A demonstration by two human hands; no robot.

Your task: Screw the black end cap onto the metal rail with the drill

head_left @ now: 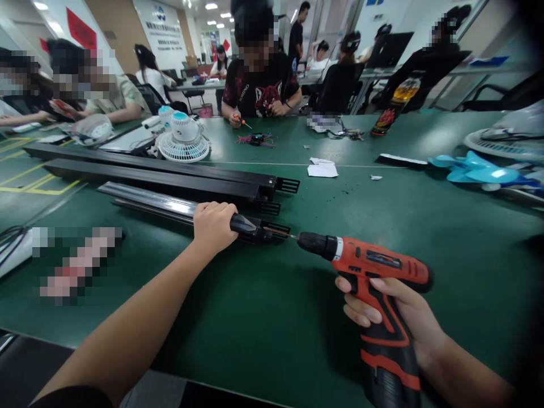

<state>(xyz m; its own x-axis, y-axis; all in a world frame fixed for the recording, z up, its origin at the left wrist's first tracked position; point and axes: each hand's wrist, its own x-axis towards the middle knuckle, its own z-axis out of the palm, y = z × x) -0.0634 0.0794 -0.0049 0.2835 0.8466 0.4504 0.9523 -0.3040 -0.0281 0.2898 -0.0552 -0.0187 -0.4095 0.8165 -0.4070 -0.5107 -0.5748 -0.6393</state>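
Observation:
My left hand (215,226) is wrapped round a long black bar (148,198) near its right end, pressing it to the green table. A slotted black bracket (278,231) sticks out at that end. My right hand (399,309) grips an orange and black cordless drill (378,260) by its handle, fingers around the trigger area. The drill's thin bit (293,236) points left at the bar's bracket end; whether it touches a screw there I cannot tell. Behind my left hand lie two more long black bars (170,177), roughly parallel to the held one.
White and blue fan parts (185,136) stand behind the bars. Scraps of white paper (322,168) lie mid-table. To the right are light-blue fan blades (476,168) and a tilted bottle (397,105). Across the table a person (263,73) holds a screwdriver near loose wires (257,139).

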